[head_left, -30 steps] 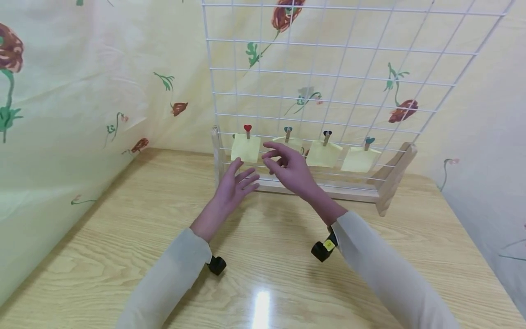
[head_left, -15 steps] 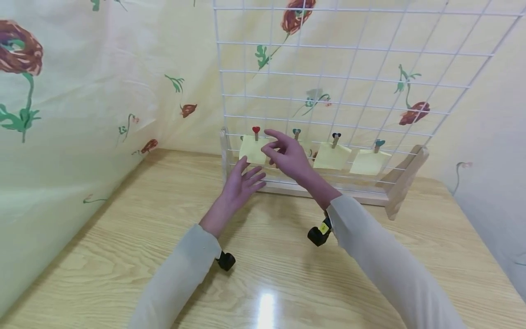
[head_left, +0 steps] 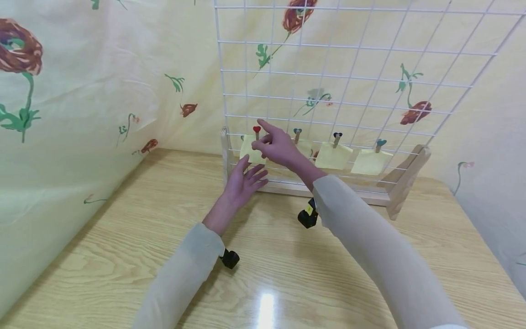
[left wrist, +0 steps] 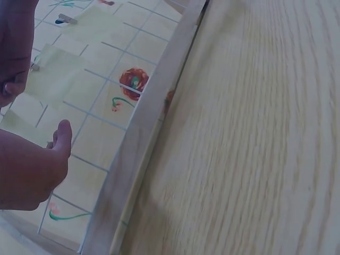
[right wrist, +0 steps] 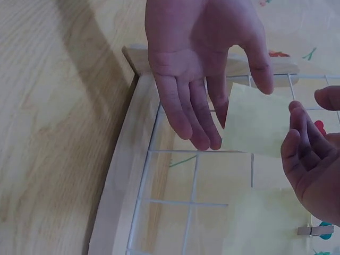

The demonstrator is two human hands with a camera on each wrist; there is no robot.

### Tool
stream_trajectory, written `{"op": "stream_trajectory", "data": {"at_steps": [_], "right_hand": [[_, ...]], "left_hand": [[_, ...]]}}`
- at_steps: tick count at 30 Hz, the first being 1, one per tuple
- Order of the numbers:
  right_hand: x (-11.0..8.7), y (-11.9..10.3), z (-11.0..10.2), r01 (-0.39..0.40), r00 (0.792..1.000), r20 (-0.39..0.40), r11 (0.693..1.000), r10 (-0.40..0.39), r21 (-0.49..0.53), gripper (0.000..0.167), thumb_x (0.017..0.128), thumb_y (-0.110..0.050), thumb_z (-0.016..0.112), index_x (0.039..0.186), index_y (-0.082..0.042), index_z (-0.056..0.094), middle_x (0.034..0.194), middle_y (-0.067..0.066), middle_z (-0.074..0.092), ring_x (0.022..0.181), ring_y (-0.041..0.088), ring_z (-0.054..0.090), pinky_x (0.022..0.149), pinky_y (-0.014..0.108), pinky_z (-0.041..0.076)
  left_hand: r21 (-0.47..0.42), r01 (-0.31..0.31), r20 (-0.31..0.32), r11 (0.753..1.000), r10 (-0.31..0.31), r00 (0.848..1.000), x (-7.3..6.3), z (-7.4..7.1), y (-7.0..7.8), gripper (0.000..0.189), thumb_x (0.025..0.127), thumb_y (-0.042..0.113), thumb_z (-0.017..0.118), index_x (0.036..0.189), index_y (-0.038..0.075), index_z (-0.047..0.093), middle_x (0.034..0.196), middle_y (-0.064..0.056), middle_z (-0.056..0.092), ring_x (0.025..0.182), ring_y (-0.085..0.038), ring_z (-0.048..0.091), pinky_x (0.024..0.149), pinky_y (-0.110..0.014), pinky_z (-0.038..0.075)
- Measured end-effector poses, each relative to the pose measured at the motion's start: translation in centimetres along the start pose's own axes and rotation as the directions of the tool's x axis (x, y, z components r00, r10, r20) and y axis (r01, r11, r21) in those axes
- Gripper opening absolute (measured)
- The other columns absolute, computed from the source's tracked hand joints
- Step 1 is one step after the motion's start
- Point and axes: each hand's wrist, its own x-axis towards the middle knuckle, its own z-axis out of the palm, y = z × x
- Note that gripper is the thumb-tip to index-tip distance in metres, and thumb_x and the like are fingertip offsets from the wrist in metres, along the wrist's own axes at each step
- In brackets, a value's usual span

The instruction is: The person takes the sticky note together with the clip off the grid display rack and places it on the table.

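A pale yellow paper note (head_left: 248, 145) hangs on the white wire grid (head_left: 279, 72) from a small wooden clothespin with a red heart (head_left: 256, 130). My right hand (head_left: 279, 145) is raised at this clothespin, index finger stretched out above the heart and thumb lower, in front of the note. In the right wrist view the red heart shows in the gap between finger and thumb. My left hand (head_left: 242, 183), fingers spread, is held just below the note, thumb at its lower edge. In the left wrist view both hands, left (left wrist: 32, 167) and right (left wrist: 15, 48), are at the left edge.
Right of it hang more notes, one (head_left: 334, 156) under a dark heart clothespin (head_left: 337, 135), another (head_left: 371, 162) under a teal heart clothespin (head_left: 381, 143). A wooden stand (head_left: 404, 183) carries the grid on the wood-grain table (head_left: 263, 265). Flowered cloth (head_left: 123, 82) surrounds it.
My right hand has moved left and slightly up to the red heart clothespin, its index finger and thumb wider apart. My left hand stays under the note. The head view has shifted a little.
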Motion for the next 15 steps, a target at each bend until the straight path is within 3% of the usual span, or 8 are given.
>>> {"op": "stream_trajectory", "data": {"at_steps": [8,15], "right_hand": [[0.97,-0.98,0.59,-0.050,0.999,0.016,0.997,0.050,-0.053,0.075,0.095,-0.024,0.059,0.154,-0.010,0.016,0.116,0.011,0.065,0.089,0.031,0.065,0.072,0.031,0.052],[0.97,-0.84,0.84,-0.032,0.998,-0.058,0.997,0.028,-0.067,0.059,0.096,-0.021,0.053,0.149,-0.006,0.033,0.112,0.012,0.067,0.087,0.030,0.066,0.065,0.026,0.050]], "left_hand": [[-0.021,-0.003,0.024,1.000,0.004,1.000,0.12,0.31,0.08,0.069,0.098,0.041,0.050,0.148,0.013,0.013,0.152,-0.022,0.029,0.138,-0.035,0.033,0.111,-0.045,0.034],[-0.054,-0.001,-0.019,0.999,0.000,1.000,0.32,0.28,-0.14,0.049,0.101,0.036,0.046,0.140,0.015,0.024,0.136,-0.018,0.044,0.134,-0.034,0.039,0.108,-0.044,0.038]]}}
